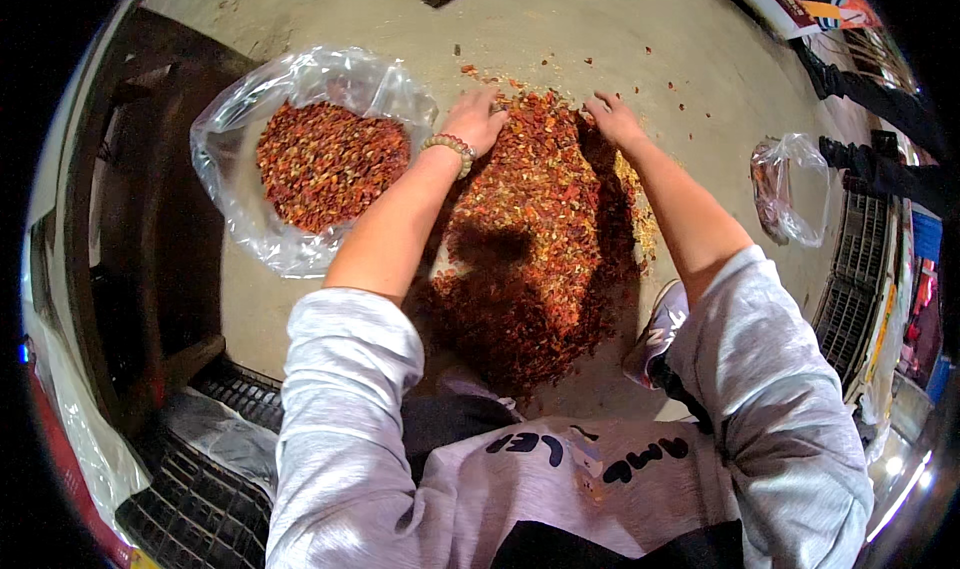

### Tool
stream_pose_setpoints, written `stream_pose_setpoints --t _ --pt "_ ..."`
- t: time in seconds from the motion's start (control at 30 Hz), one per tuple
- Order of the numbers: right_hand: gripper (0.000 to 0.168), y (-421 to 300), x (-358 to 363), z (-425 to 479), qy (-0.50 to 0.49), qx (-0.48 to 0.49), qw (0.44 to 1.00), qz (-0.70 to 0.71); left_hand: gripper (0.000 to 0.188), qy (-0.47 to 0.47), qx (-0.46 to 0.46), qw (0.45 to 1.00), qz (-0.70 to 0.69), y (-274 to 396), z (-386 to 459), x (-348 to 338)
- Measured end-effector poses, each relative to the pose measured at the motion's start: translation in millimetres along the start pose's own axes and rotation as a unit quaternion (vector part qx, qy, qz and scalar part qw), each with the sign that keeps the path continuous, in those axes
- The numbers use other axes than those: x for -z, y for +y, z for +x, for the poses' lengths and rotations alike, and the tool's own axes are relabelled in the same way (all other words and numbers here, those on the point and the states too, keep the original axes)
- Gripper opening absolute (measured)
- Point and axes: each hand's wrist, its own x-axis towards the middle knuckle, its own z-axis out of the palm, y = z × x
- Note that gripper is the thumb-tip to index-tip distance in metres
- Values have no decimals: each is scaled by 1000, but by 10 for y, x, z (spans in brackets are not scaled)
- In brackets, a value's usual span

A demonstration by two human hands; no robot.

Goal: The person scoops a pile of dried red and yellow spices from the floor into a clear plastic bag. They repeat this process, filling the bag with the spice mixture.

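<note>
A long heap of dried red chili pieces mixed with pale seeds [547, 186] lies on the floor before me. My left hand [476, 123], with a beaded bracelet on the wrist, touches the far left edge of the heap, its fingers slightly spread. At the far right edge is my right hand [613, 117], fingers bent and apart, next to the dark shaded side of the heap. Neither hand visibly grips anything, though some fingertips are partly hidden. To the left stands an open clear plastic bag [232, 171] holding more chili pieces [334, 164].
Loose flakes are scattered beyond the heap. A smaller clear plastic bag [806, 186] with dark reddish contents lies at the right, near a black plastic crate [851, 254]. Dark wooden furniture [176, 194] stands at the left. My shoe [664, 333] is beside the heap.
</note>
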Motion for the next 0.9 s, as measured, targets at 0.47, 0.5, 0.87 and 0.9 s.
stream_pose_setpoints --t 0.47,0.5,0.87,0.9 --pt "46 -442 -732 -669 -59 196 976 -80 85 -38 -33 999 15 103 -512 -346" --pt "44 -363 -717 -805 -57 234 969 -60 84 -32 -43 999 4 119 -661 -384" --pt "64 5 -79 -1884 -86 283 951 -89 112 -101 -33 989 100 376 -1507 -69" --pt "70 130 73 -1831 -71 298 949 -73 115 -85 -27 991 104 262 -1566 18"
